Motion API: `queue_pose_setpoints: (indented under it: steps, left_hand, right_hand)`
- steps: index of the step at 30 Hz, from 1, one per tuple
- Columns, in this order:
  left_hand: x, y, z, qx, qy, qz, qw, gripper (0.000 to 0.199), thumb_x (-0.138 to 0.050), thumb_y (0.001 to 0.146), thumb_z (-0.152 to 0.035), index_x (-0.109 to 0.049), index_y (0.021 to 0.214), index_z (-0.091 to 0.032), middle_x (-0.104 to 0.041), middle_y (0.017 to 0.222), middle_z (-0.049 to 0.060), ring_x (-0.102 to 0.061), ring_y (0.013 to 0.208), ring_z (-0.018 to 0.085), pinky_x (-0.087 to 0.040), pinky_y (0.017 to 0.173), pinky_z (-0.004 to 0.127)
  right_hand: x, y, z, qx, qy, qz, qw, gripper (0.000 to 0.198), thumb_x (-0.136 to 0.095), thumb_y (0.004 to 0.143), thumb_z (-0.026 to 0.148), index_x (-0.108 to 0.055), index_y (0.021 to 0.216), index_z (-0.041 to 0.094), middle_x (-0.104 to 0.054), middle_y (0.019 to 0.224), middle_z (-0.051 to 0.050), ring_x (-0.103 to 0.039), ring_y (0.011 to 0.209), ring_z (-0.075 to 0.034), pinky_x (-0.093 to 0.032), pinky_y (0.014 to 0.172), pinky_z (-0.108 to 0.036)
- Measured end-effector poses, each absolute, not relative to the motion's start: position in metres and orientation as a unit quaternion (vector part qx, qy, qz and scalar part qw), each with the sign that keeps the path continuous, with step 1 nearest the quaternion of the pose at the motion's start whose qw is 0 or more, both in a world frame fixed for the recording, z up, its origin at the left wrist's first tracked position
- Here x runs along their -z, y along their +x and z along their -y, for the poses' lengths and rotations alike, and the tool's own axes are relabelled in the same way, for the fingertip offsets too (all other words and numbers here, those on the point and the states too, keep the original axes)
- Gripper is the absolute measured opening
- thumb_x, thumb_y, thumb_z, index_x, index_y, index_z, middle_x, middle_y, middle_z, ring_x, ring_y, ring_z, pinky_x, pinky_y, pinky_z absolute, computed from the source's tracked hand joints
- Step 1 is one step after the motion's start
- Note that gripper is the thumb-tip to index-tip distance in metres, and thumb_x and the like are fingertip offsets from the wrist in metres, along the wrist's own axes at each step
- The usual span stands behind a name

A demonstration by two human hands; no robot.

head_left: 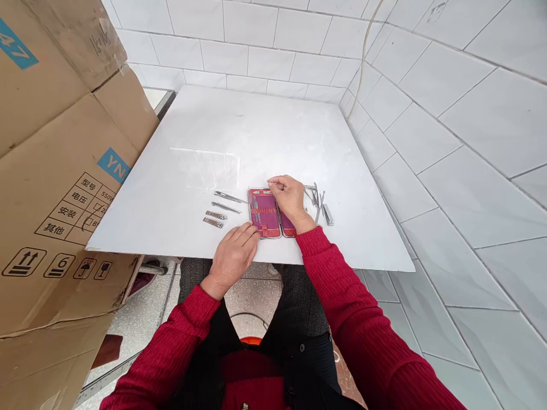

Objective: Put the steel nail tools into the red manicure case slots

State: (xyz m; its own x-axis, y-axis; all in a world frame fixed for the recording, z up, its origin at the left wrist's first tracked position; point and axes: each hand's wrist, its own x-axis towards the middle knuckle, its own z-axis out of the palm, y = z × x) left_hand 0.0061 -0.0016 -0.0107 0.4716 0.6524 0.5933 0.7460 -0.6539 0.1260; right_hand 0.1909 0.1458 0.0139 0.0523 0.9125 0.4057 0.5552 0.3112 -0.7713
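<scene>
An open manicure case (265, 219) with a purple lining and red trim lies near the table's front edge. Slim metal tools sit under its loop strip in the left half. My left hand (235, 253) is closed at the lower left corner of the case, fingertips on its edge. Above the fold, my right hand (288, 196) pinches with thumb and forefinger near the top edge; what is between them is too small to make out. This hand hides much of the right half. Left of the case lie tweezers (228, 197), a thin metal tool (226, 207) and two nail clippers (213, 222).
Right of the case, metal nippers (316, 196) and another nail clipper (327, 214) lie close together. The white table (277, 131) meets tiled walls at the back and right. A large cardboard box (64, 171) stands along the left side.
</scene>
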Motion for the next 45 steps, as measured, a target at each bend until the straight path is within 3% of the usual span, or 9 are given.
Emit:
queue_pose_setpoints:
  steps: [10,19,24,45]
  left_hand:
    - [0.012,0.008,0.003,0.317,-0.85,0.413,0.079,0.025,-0.05,0.103,-0.014,-0.067,0.121,-0.013,-0.073,0.126,0.011,-0.065,0.126,0.026,-0.055,0.104,0.043]
    - [0.013,0.007,0.003,0.313,-0.851,0.416,0.073,0.023,-0.05,0.104,-0.016,-0.069,0.118,-0.013,-0.073,0.126,0.013,-0.065,0.125,0.026,-0.056,0.103,0.044]
    - [0.014,0.007,0.004,0.315,-0.85,0.417,0.067,0.025,-0.05,0.104,-0.016,-0.069,0.119,-0.013,-0.073,0.126,0.013,-0.065,0.126,0.026,-0.055,0.104,0.044]
    - [0.014,0.007,0.005,0.317,-0.848,0.42,0.065,0.026,-0.05,0.103,-0.016,-0.068,0.122,-0.012,-0.072,0.128,0.014,-0.067,0.123,0.025,-0.055,0.104,0.043]
  right_hand:
    - [-0.017,0.183,-0.137,-0.178,-0.553,0.705,0.407,0.022,-0.059,0.091,0.027,-0.079,0.094,0.019,-0.075,0.093,-0.005,-0.063,0.077,-0.018,-0.049,0.077,-0.031]
    - [-0.058,0.13,-0.112,-0.15,-0.456,0.863,0.159,0.021,-0.058,0.094,0.023,-0.079,0.092,0.02,-0.077,0.098,-0.003,-0.064,0.083,-0.017,-0.037,0.068,-0.028]
    - [-0.068,0.115,-0.116,-0.089,-0.49,0.863,0.078,0.026,-0.054,0.095,0.022,-0.079,0.093,0.02,-0.077,0.097,-0.005,-0.064,0.082,-0.019,-0.032,0.064,-0.03]
    - [-0.061,0.094,-0.112,-0.083,-0.463,0.882,0.035,0.025,-0.055,0.092,0.017,-0.08,0.093,0.02,-0.078,0.094,-0.006,-0.066,0.082,-0.021,-0.035,0.065,-0.03]
